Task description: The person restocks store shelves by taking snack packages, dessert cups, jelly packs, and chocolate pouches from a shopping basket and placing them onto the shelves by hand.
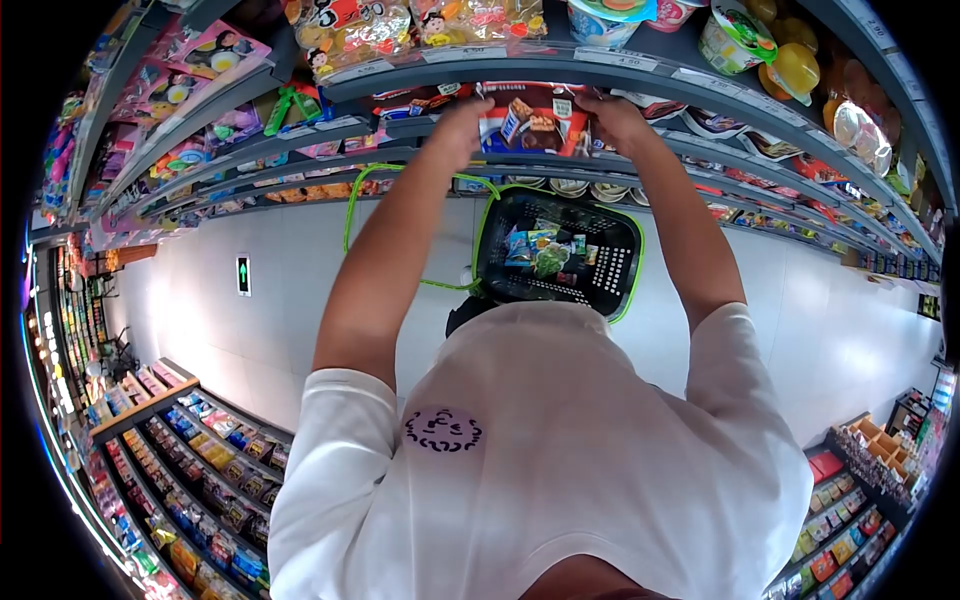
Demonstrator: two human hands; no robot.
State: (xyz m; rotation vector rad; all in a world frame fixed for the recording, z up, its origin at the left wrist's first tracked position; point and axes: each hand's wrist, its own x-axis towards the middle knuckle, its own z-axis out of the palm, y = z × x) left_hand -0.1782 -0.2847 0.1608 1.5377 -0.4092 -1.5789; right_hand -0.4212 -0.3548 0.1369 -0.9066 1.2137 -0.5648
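A red and blue snack bag (pixel 535 122) with chocolate bars pictured on its front is held up at the shelf edge, between my two hands. My left hand (pixel 461 132) is closed on the bag's left side, and my right hand (pixel 613 122) grips its upper right corner; some fingertips are hidden behind the bag. Below, on the floor, stands a black shopping basket (pixel 615 235) with a green rim and several small packets inside. Its green handle (pixel 347 210) is folded out to the left.
Shelves (pixel 480 68) of packaged snacks curve across the front, with price labels on their edges. Cups of jelly (pixel 735 40) stand at the upper right. More snack racks (pixel 190 460) are behind at the lower left and lower right. A green arrow sign (pixel 243 275) marks the pale floor.
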